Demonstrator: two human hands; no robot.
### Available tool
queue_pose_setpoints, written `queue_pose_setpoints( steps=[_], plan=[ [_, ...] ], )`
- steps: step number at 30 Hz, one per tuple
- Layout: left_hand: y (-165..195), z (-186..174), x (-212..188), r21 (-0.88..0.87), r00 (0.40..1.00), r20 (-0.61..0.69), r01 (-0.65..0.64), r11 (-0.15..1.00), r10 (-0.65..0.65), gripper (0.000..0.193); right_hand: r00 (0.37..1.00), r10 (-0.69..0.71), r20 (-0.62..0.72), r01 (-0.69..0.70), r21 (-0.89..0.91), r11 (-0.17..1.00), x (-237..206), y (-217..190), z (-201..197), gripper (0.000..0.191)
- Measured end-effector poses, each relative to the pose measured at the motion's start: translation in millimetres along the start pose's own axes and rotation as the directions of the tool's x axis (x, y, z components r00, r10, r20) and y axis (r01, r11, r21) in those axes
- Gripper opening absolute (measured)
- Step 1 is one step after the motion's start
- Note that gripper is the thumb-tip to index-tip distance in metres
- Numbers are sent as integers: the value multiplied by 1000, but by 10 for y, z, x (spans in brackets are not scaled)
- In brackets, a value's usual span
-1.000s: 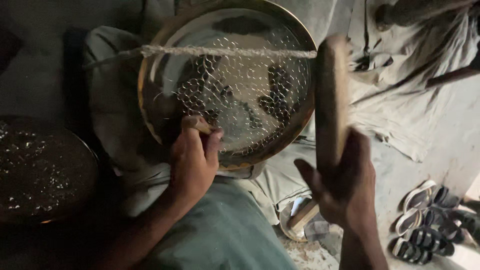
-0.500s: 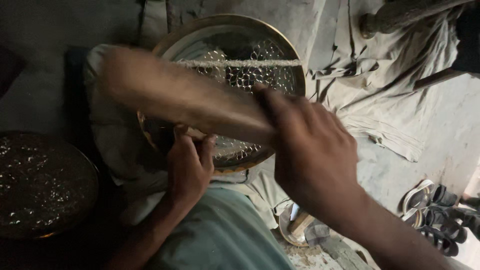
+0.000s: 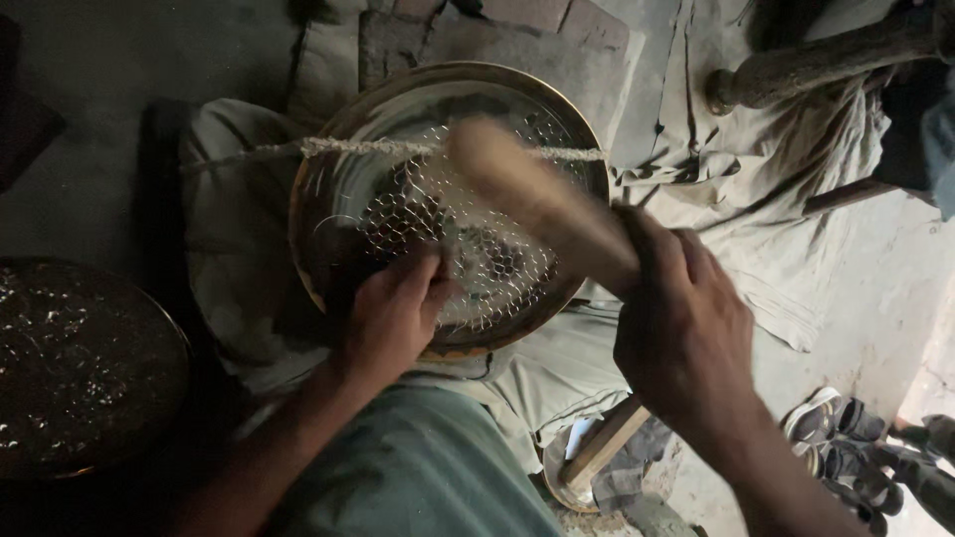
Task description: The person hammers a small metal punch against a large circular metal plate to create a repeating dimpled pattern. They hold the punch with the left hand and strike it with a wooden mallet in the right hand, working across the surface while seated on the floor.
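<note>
L hand [image 3: 393, 318]: fingers curled, pinching, forearm reaching fwd. R hand [image 3: 681, 318]: closed fist grip, wrist raised, arm angled inward.

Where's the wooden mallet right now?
Head view, right of centre: the wooden mallet is gripped in the right hand, its blurred head over the round metal plate, just right of the left hand.

Dim scene; light from right; left deep shadow; wooden mallet [image 3: 542, 204] motion-blurred; metal glints.
</note>
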State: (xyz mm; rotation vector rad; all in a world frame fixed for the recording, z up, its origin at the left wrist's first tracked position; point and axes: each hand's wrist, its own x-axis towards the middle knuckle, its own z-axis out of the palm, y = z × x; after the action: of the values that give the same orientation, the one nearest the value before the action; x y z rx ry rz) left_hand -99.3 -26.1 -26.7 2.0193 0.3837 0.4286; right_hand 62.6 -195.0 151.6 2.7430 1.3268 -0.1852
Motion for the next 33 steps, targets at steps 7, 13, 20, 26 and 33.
queue_pose_setpoints(
  steps=[7, 13, 20, 26, 33],
  plan=[
    [-4, -88, 391, -146, 919, 353, -135, 980, 179, 20, 971, 237, 5, -231, 250, 940, -404, 206, 502, 55],
    [220, -212, 690, -7, 771, 635, -43, 999, 38, 19, 894, 448, 16, -431, 307, 849, -785, 326, 796, 63],
    [329, -186, 795, -9, 712, 697, -114, 993, 87, 33, 805, 558, 200, -387, 891, 239, -1173, 394, 1218, 61],
    [333, -127, 785, 82, 670, 739, -203, 976, 77, 27, 919, 373, -128, -356, 138, 924, -1152, 264, 1406, 64],
    [91, -151, 546, -57, 835, 544, -61, 997, 82, 27, 926, 290, -242, -166, 428, 889, -732, 190, 1213, 58]
  ],
)
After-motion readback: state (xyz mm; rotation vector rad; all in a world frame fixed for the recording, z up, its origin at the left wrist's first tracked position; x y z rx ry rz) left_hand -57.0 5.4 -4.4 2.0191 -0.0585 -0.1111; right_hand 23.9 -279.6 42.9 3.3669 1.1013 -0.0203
